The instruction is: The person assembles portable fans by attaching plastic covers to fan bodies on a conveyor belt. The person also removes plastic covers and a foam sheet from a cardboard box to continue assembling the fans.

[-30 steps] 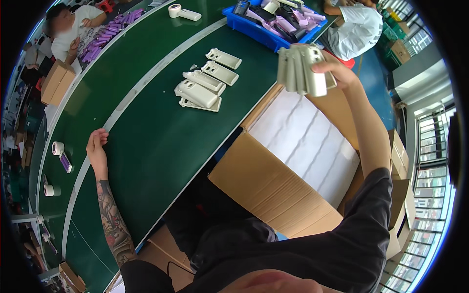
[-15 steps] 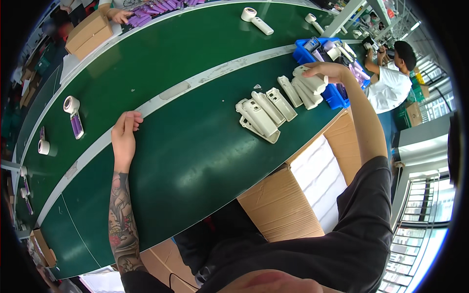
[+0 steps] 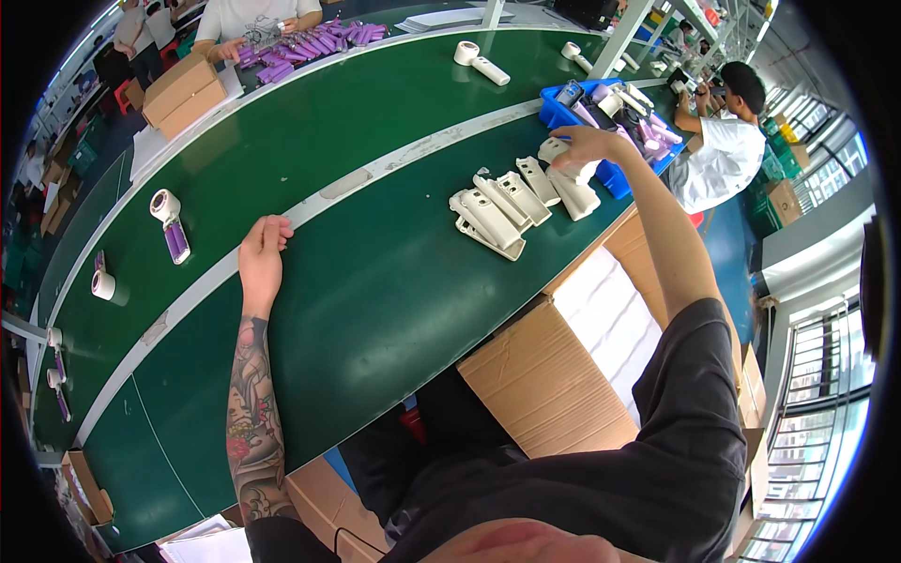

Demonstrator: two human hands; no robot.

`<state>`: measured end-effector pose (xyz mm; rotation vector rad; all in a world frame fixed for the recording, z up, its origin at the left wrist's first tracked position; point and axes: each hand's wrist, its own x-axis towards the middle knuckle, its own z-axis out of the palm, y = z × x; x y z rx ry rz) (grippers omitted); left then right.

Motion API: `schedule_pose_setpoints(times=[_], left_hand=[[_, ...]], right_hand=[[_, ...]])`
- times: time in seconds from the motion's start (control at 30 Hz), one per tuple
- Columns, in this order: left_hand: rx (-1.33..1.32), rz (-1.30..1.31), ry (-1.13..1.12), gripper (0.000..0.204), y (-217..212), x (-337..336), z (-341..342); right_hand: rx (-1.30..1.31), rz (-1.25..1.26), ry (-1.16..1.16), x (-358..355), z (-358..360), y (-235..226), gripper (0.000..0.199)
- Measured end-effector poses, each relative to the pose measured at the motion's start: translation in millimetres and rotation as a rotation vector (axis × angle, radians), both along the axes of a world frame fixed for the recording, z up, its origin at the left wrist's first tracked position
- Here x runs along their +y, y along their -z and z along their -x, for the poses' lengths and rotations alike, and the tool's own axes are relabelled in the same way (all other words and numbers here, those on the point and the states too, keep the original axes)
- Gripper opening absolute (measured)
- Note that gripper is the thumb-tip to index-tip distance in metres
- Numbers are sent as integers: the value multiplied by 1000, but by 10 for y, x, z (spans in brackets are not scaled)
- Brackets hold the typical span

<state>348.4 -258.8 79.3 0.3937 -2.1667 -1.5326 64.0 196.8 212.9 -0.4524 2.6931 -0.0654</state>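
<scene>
Head view is showing smooth cream plastic shells (image 3: pixel 496 214) lying in a row on the green counter (image 3: pixel 375 281). Right hand (image 3: pixel 584 148) is reaching out, fingers curling around the end shell (image 3: pixel 572 184) beside a blue bin (image 3: pixel 615 174) of small parts. Left hand (image 3: pixel 263 255) is resting flat, fingers extended and holding nothing.

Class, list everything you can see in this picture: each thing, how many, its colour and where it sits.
Cream plastic handle shells: about six, cream, in a row on the green belt.
Green conveyor belt: one, across the bench.
Blue plastic bin: one, beyond the shells.
Open cardboard box: one, brown, below the belt.
Purple-and-white device: one, far belt.
Left hand: flat on the belt.
Right hand: on the rightmost shell.
</scene>
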Motion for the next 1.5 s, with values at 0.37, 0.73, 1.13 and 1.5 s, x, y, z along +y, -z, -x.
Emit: schedule_pose_setpoints(times=[0.37, 0.73, 1.13, 1.5], left_hand=[[-14, 21, -6, 31, 21, -51, -13], [-8, 50, 2, 32, 54, -59, -59], [-64, 173, 43, 33, 88, -135, 57], [-105, 231, 34, 34, 122, -286, 46]], right_hand=[[165, 204, -187, -433, -899, 161, 76], [472, 459, -1, 295, -1654, 409, 48], [49, 198, 1305, 3928, -4127, 2215, 38], [-125, 495, 1703, 4265, -4685, 2388, 44]])
